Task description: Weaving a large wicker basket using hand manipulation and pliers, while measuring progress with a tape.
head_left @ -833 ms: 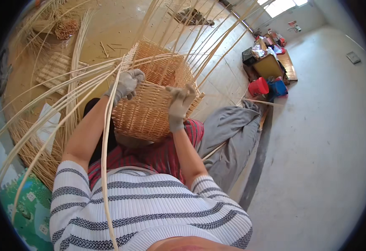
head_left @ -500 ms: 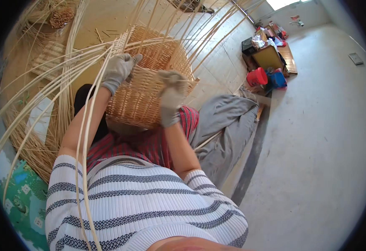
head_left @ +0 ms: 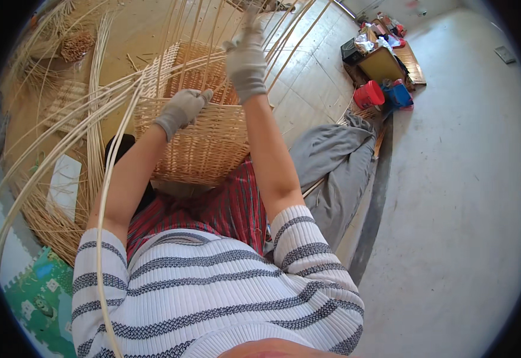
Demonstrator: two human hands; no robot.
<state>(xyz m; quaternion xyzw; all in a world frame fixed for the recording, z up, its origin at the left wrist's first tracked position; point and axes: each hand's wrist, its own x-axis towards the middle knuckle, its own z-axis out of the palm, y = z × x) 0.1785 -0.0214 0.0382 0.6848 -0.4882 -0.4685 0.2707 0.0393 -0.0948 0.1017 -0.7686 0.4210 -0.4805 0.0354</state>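
A half-woven wicker basket (head_left: 204, 143) rests against my lap, its long upright stakes (head_left: 196, 27) rising from the far and side walls. My left hand (head_left: 186, 109), in a grey work glove, is closed on the basket's near rim, thumb and fingertips at the top edge. Pale weaving strands (head_left: 108, 98) fan out leftward from the basket's left corner. Above the right side of the rim, my gloved right hand (head_left: 246, 67) is raised among the stakes. Its fingertips are blurred, and whether a strand lies between them is unclear.
Bundles of loose reeds (head_left: 49, 224) lie at the left beside a green patterned mat (head_left: 40, 298). A grey cloth (head_left: 332, 155) is heaped at my right. Farther off stand a red bucket (head_left: 368, 94), a blue bucket (head_left: 397, 94) and a cluttered wooden cabinet (head_left: 383, 65).
My right hand has risen from the basket's front wall to above the rim. My left hand has shifted a little right along the rim, and the strands at left have swung.
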